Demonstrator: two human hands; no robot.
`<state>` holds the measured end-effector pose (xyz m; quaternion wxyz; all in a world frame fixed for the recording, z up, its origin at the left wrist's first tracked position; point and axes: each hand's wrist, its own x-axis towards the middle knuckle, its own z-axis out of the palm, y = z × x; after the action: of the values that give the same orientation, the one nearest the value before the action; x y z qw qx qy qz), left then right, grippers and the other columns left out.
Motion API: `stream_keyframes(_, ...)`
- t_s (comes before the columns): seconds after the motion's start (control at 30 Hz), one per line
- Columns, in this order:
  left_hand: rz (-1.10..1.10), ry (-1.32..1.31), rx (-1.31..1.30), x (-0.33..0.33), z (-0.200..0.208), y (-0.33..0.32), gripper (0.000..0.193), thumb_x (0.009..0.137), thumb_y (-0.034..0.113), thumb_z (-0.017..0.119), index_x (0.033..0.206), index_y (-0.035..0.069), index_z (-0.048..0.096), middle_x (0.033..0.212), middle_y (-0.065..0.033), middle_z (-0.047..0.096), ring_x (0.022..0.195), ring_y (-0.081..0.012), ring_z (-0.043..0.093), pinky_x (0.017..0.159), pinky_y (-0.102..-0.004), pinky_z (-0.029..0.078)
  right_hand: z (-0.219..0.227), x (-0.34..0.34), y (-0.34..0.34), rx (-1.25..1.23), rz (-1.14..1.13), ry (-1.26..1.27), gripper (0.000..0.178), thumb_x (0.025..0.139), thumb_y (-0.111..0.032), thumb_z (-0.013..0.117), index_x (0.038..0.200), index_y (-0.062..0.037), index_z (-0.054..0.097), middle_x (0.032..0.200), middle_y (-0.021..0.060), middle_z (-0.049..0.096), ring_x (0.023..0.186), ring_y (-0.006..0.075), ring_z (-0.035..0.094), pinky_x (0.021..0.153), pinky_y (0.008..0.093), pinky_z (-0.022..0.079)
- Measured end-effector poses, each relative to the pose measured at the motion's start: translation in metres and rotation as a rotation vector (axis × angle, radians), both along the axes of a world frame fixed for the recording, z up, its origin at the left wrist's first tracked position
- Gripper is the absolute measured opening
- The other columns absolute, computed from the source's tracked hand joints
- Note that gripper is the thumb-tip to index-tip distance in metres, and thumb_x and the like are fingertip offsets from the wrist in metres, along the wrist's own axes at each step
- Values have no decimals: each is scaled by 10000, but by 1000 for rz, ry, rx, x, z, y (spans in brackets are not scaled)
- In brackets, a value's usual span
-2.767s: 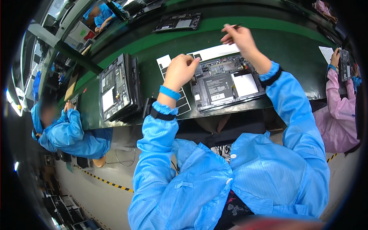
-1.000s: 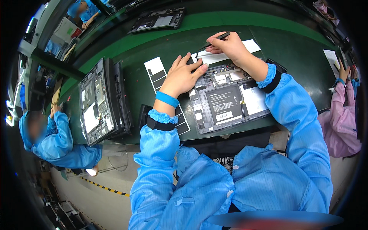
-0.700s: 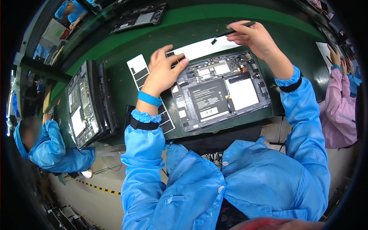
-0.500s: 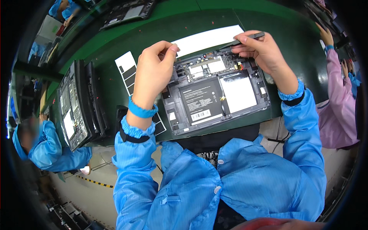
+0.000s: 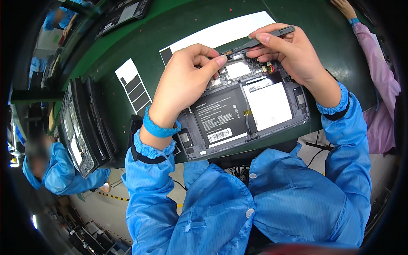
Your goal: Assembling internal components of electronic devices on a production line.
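Note:
An opened laptop base (image 5: 197, 142) lies in front of me, with its black battery (image 5: 221, 114), a white-covered part and the circuit board (image 5: 255, 66) exposed. My left hand (image 5: 185, 78) reaches over its far left part. Thumb and forefinger are pinched at the far edge of the board; whatever is between them is too small to make out. In my right hand (image 5: 291, 53) is a pair of dark tweezers (image 5: 272, 35), gripped between thumb and fingers. Their tip points left, close to my left fingertips at the board's far edge.
White sheets with black strips (image 5: 135, 87) and a long white sheet (image 5: 221, 32) lie on the green table (image 5: 161, 32). Stacked laptop parts (image 5: 87, 123) stand at left; another opened unit (image 5: 125, 15) is at far left. People in blue (image 5: 63, 170) and pink (image 5: 378, 80) sit on either side.
My left fingertips have moved right along the far edge of the laptop base. The tweezers' tip has moved left, close to them. The whole view has shifted slightly.

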<state>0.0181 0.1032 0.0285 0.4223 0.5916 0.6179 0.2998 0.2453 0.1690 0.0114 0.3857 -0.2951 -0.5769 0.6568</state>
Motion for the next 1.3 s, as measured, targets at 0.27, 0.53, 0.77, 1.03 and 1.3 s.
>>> stream_keyframes(0.27,-51,-20,-2,-4,-4,3,240,910,217,632,891,-22,644,698,-16,626,620,-54,512,569,-207,386,-3,0,0,22,-1,-6,251,908,-191,641,1046,19,652,919,139,687,861,199,701,726,245,558)
stream_keyframes(0.53,-36,172,-72,3,6,22,276,851,227,667,729,-20,667,589,-53,616,506,-102,556,496,-250,432,-4,-4,-4,124,-88,-112,227,905,-147,638,1025,44,656,898,154,691,833,194,701,739,257,573)
stream_keyframes(0.77,-18,311,-17,9,12,24,294,784,238,719,688,-36,674,550,-57,606,484,-108,569,456,-249,416,-3,-7,-6,115,-105,-131,216,900,-125,640,1021,55,653,900,153,684,834,204,700,735,262,577)
stream_keyframes(1.03,11,347,-50,13,13,28,315,741,260,748,652,-34,676,515,-55,582,436,-112,540,426,-262,397,-5,-6,-7,166,-113,-138,194,906,-101,627,995,71,641,887,145,672,821,207,700,730,268,581)
stream_keyframes(1.3,-38,427,-114,18,22,32,369,750,320,750,619,-18,683,487,-69,589,419,-133,547,435,-245,410,-9,-5,-5,199,-103,-146,188,906,-97,621,993,69,638,892,145,671,823,197,698,725,265,579)
